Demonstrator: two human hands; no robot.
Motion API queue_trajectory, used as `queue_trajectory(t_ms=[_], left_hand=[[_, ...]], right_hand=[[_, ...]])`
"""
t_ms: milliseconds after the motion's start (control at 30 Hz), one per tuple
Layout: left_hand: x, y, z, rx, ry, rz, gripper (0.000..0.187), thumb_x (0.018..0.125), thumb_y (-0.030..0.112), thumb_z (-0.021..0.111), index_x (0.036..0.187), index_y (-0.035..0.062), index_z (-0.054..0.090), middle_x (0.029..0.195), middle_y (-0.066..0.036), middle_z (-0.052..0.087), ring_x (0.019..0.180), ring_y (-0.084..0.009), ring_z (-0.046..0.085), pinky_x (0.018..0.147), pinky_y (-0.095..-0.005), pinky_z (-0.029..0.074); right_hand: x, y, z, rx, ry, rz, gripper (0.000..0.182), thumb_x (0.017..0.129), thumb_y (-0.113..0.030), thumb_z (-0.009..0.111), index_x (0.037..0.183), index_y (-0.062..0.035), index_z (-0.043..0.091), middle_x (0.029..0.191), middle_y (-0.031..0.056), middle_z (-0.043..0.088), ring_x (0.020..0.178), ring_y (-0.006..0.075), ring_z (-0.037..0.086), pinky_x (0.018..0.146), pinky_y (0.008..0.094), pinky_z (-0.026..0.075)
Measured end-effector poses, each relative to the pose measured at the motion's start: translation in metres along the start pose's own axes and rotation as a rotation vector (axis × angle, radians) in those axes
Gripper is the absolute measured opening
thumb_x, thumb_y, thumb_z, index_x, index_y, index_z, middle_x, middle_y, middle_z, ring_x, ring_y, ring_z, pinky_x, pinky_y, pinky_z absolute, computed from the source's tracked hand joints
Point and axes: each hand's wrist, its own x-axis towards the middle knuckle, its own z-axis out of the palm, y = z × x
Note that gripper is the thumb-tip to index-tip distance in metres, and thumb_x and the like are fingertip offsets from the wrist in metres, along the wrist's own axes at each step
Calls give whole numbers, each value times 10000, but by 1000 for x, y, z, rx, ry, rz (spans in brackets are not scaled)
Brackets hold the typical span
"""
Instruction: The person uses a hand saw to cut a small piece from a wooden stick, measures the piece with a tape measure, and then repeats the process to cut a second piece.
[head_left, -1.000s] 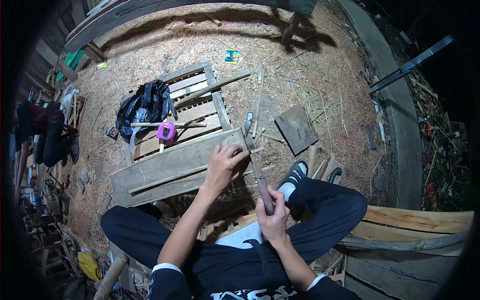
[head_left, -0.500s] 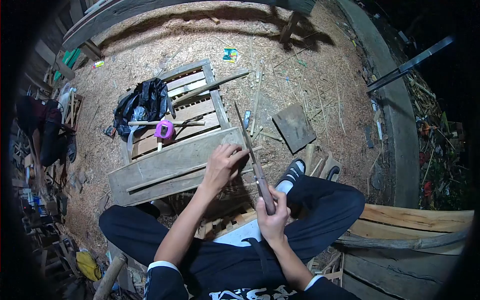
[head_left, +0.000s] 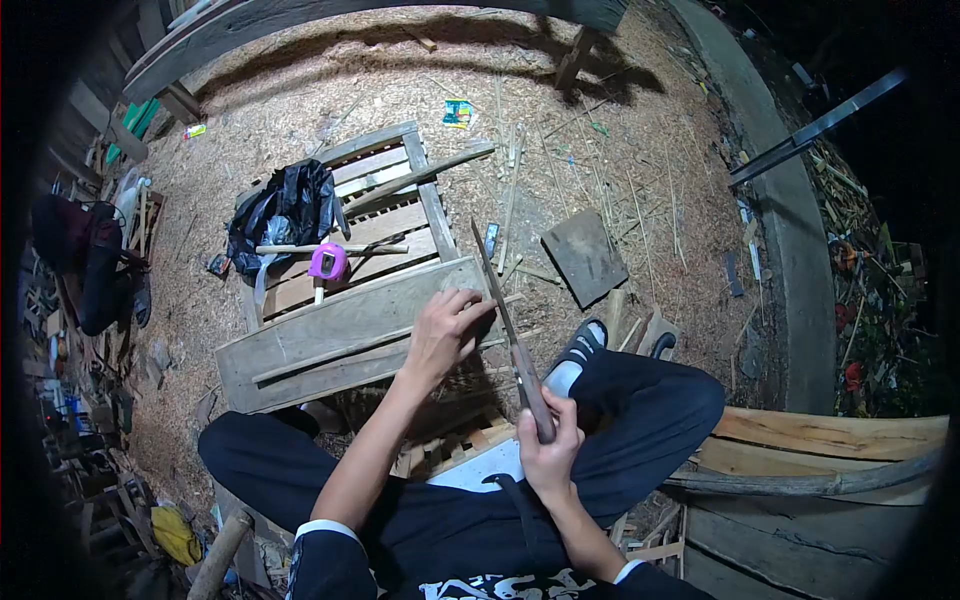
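My right hand (head_left: 552, 446) is wrapped round the brown handle of a long, narrow blade, seemingly a saw (head_left: 506, 305), whose tip points up and away from me. The blade lies beside the right end of a grey plank (head_left: 350, 325). Near that end, my left hand (head_left: 441, 330) presses down with curled fingers; a thin wooden strip (head_left: 330, 356) lies along the plank below it. Whatever is under the left fingertips is too small to make out. Behind the plank, a pink tape measure (head_left: 327, 262) sits on a slatted wooden frame (head_left: 432, 190).
A black plastic bag (head_left: 285, 215) rests on the frame's left side. A square board (head_left: 585, 258) lies right of the blade. Another person (head_left: 90, 260) is at the far left. Stacked planks (head_left: 820, 440) stand at my right; a wooden beam (head_left: 350, 35) crosses the top.
My right hand and the blade have moved slightly toward me and a little to the right. My left hand stays at the plank's end.
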Motion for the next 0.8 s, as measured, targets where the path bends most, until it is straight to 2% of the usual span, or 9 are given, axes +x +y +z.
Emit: queue_trajectory(t_ms=[33, 67, 167, 200, 300, 433, 500, 600, 800], left_hand=[[1, -2, 1, 1, 9, 14, 537, 698, 0, 742, 1225, 98, 733, 1119, -118, 672, 1047, -341, 636, 888, -442, 511], [0, -2, 0, 4, 17, 26, 541, 692, -8, 737, 1222, 99, 734, 1116, -118, 672, 1045, -340, 636, 888, -441, 513], [-2, -3, 3, -21, 54, 11, 551, 680, -16, 734, 1219, 97, 733, 1115, -120, 673, 1044, -339, 638, 884, -437, 517], [-3, -3, 3, -13, 52, 8, 557, 665, -25, 735, 1211, 87, 729, 1121, -122, 672, 1048, -344, 640, 890, -440, 523], [-3, -6, 6, -24, 56, 7, 558, 655, -26, 738, 1202, 84, 727, 1128, -124, 671, 1049, -350, 640, 906, -447, 526], [-3, -6, 6, -35, 55, 4, 576, 633, -25, 749, 1199, 82, 724, 1134, -124, 667, 1051, -352, 639, 908, -456, 531], [-2, -4, 3, -12, 54, 1, 515, 683, -10, 783, 1187, 81, 727, 1119, -119, 664, 1042, -336, 639, 901, -440, 539], [-2, -2, 2, -38, 52, 20, 524, 683, -12, 786, 1197, 70, 723, 1126, -123, 659, 1048, -346, 634, 922, -442, 534], [-3, -4, 3, -53, 59, 24, 541, 680, -22, 783, 1209, 66, 716, 1144, -129, 660, 1066, -352, 634, 933, -442, 532]], right_hand=[[3, 4, 2, -40, 18, -55, 358, 949, -121, 751, 1250, 27, 625, 1035, 214, 745, 854, 319, 770, 747, 389, 595], [10, -5, 3, -16, -23, 35, 360, 939, -109, 755, 1247, 27, 628, 1029, 205, 743, 873, 309, 762, 782, 386, 591], [2, -11, 0, 45, -13, 24, 356, 936, -97, 752, 1246, 28, 629, 988, 195, 740, 854, 276, 756, 761, 380, 590], [-3, -10, -6, 1, -29, 55, 343, 948, -94, 731, 1244, 31, 611, 917, 149, 738, 790, 172, 729, 698, 319, 568], [-1, -1, -9, -53, 16, -55, 337, 955, -101, 726, 1241, 34, 609, 892, 137, 730, 784, 160, 718, 684, 314, 560], [10, -16, -1, 3, -55, 80, 330, 961, -115, 731, 1232, 31, 612, 880, 119, 728, 768, 148, 703, 692, 311, 560], [-2, -10, -4, -30, 6, -56, 314, 976, -114, 717, 1240, 19, 612, 885, 119, 733, 754, 132, 699, 677, 304, 557], [-7, 3, -4, 17, 8, 40, 311, 977, -110, 716, 1241, 18, 613, 892, 126, 737, 761, 138, 704, 687, 311, 563], [-3, -6, -1, -114, 22, -142, 317, 973, -101, 711, 1241, 33, 604, 893, 131, 732, 744, 149, 694, 679, 310, 560]])
